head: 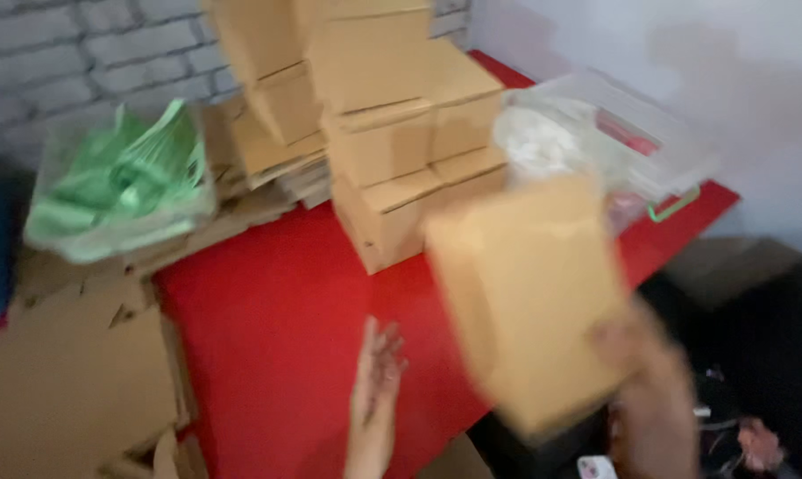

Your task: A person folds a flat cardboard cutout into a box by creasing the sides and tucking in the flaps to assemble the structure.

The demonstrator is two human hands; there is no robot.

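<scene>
A blurred flat cardboard box (530, 293) is being held at lower right of the frame by the right hand (654, 390), fingers closed on its lower edge. The left hand (376, 368) is being kept open at bottom centre, fingers spread loosely, over the red table (268, 302). Stacked cardboard boxes (401, 133) are being seen at top centre, a green bag bundle (121, 182) upper left, a clear plastic bin (614, 142) upper right.

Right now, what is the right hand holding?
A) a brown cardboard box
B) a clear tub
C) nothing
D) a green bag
A: the right hand grips a blurred brown cardboard box above the red table, while the left hand is open and empty.
</scene>
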